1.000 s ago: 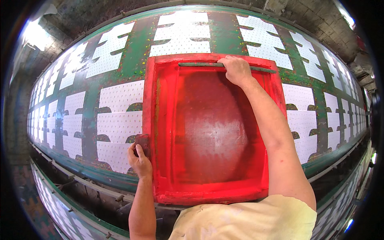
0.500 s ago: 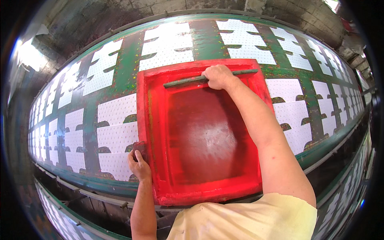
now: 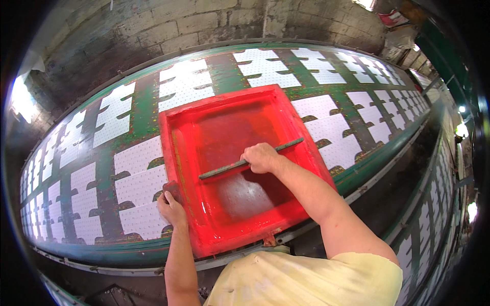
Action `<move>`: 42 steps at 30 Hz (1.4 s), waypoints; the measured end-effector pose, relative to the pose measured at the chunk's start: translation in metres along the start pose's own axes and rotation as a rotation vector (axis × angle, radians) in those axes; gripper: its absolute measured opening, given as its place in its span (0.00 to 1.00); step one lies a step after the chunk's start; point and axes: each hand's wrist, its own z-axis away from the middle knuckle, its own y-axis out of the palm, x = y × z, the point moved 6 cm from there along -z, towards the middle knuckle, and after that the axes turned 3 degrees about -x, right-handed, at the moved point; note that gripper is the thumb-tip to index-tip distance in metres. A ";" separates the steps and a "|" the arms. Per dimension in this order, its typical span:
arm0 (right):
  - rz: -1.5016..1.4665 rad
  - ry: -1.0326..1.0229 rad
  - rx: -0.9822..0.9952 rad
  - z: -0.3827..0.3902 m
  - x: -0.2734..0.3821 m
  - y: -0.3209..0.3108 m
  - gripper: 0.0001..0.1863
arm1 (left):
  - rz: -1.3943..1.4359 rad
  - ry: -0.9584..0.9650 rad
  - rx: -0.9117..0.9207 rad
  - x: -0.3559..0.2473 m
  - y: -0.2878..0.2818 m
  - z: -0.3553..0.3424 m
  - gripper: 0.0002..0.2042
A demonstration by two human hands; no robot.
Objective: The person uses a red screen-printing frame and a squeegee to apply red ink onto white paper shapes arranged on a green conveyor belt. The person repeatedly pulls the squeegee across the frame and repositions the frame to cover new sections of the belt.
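Observation:
A red screen-printing frame (image 3: 224, 245) lies on the long green table, wet red ink along its inner edges and a dark mesh (image 3: 232, 127) in its middle. My right hand (image 3: 260, 157) is closed round the top of a long, thin dark squeegee (image 3: 219, 171), which stands slantwise across the mesh around halfway down. At the frame's left side, my left hand (image 3: 172, 209) grips a small reddish block-shaped handle (image 3: 170, 189) fixed to the rim. Its fingertips are partly hidden behind the handle.
White dotted cut fabric pieces (image 3: 140, 186) lie in rows on the green table (image 3: 148, 122), left, right and beyond the frame. A block wall (image 3: 204, 25) runs along the far side. Another table with white pieces (image 3: 426, 229) stands at the right, past a dark gap.
My right hand has drawn the squeegee from the frame's far end toward me, to about the middle of the mesh. My left hand stays on the handle. The whole view has turned somewhat.

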 end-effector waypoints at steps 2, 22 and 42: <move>-0.001 0.011 0.002 0.028 0.019 0.006 0.11 | 0.007 -0.006 -0.005 0.003 0.002 -0.002 0.20; -0.097 -0.044 -0.184 0.203 0.128 0.037 0.15 | 0.113 -0.006 0.045 -0.007 0.000 0.001 0.22; -0.202 0.474 -0.282 0.078 -0.059 -0.026 0.13 | 0.098 -0.064 0.031 -0.005 -0.001 0.004 0.19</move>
